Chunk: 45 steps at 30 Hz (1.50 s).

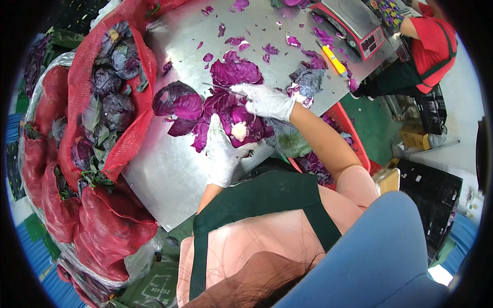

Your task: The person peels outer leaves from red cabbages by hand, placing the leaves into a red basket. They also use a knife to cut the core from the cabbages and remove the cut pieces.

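My gloved left hand (221,151) grips the near-left side of a red cabbage (251,123), whose pale cut stem faces up. Above its far side, my gloved right hand (267,100) is closed around a knife; the thin blade (216,87) points left and the handle is hidden in the fingers. Loose purple leaves (236,72) lie just beyond the cabbage, and darker outer leaves (177,100) lie to its left. More greenish leaves (290,138) are by my right wrist, at the table's near edge.
Scraps litter the metal table (179,56). A yellow utility knife (334,60) and a scale (354,25) are at the far right. Red mesh sacks (110,215) of cabbages crowd the left. A red crate (354,138) with leaves stands below the right edge. Another person (431,46) stands far right.
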Each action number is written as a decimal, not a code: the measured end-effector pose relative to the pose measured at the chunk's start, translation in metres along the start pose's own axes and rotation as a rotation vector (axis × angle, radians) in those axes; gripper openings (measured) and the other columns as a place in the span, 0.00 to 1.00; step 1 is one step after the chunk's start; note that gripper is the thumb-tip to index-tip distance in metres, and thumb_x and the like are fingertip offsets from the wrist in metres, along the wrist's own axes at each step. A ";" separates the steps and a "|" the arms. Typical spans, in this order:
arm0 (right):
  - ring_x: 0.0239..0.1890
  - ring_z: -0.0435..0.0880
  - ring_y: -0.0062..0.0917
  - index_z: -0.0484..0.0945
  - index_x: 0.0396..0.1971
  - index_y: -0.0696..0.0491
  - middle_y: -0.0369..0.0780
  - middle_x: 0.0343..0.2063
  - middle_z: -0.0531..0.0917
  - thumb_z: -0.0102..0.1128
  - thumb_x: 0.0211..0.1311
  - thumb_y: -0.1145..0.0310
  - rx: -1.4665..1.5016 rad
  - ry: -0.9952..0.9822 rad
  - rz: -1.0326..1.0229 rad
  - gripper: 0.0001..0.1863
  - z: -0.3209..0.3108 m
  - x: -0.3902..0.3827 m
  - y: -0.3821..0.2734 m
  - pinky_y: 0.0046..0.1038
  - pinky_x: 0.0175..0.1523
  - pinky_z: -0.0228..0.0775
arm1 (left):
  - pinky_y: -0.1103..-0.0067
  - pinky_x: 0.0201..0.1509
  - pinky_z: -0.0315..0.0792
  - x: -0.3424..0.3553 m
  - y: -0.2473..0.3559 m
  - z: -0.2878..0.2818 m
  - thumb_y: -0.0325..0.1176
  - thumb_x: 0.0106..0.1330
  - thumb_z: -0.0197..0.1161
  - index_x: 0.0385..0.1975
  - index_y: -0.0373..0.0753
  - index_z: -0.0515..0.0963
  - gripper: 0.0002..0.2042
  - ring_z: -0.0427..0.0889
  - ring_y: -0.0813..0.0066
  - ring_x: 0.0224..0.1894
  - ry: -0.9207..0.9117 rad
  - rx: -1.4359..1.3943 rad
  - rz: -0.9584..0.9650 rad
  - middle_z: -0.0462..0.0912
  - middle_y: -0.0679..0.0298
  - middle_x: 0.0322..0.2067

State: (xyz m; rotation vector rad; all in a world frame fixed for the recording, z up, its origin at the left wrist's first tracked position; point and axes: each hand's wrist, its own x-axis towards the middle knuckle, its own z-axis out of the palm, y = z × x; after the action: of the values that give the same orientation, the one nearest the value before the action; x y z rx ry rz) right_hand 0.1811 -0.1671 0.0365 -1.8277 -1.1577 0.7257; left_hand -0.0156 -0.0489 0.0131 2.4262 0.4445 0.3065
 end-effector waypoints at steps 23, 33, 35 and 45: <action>0.46 0.82 0.28 0.77 0.55 0.55 0.45 0.44 0.84 0.67 0.59 0.45 0.129 0.050 0.342 0.33 0.002 -0.019 -0.017 0.30 0.55 0.72 | 0.60 0.73 0.58 -0.026 -0.008 -0.017 0.49 0.42 0.83 0.71 0.31 0.55 0.57 0.61 0.44 0.70 0.019 -0.014 0.123 0.59 0.40 0.67; 0.20 0.68 0.15 0.81 0.53 0.55 0.34 0.27 0.78 0.65 0.65 0.47 0.476 0.125 0.413 0.28 0.027 -0.046 0.011 0.22 0.25 0.64 | 0.67 0.68 0.63 0.015 -0.005 0.002 0.41 0.58 0.75 0.60 0.28 0.68 0.35 0.70 0.56 0.62 0.021 -0.213 -0.007 0.68 0.47 0.60; 0.24 0.81 0.25 0.81 0.52 0.54 0.42 0.32 0.84 0.56 0.70 0.46 0.163 0.224 0.156 0.27 0.034 -0.045 0.035 0.29 0.34 0.73 | 0.67 0.68 0.63 0.017 -0.006 0.009 0.41 0.57 0.75 0.58 0.29 0.69 0.34 0.70 0.55 0.62 0.040 -0.186 0.025 0.69 0.47 0.59; 0.26 0.86 0.37 0.81 0.32 0.56 0.43 0.17 0.83 0.53 0.72 0.48 -0.094 0.263 0.378 0.23 0.031 -0.028 0.073 0.37 0.39 0.75 | 0.60 0.69 0.61 -0.041 -0.028 0.014 0.39 0.45 0.82 0.63 0.45 0.63 0.44 0.66 0.51 0.65 0.260 -0.303 0.204 0.63 0.48 0.65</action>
State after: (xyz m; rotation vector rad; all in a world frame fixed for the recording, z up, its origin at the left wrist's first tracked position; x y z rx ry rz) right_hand 0.1758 -0.1982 -0.0412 -2.1772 -0.6942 0.6208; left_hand -0.0547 -0.0521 -0.0198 2.1423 0.2399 0.7296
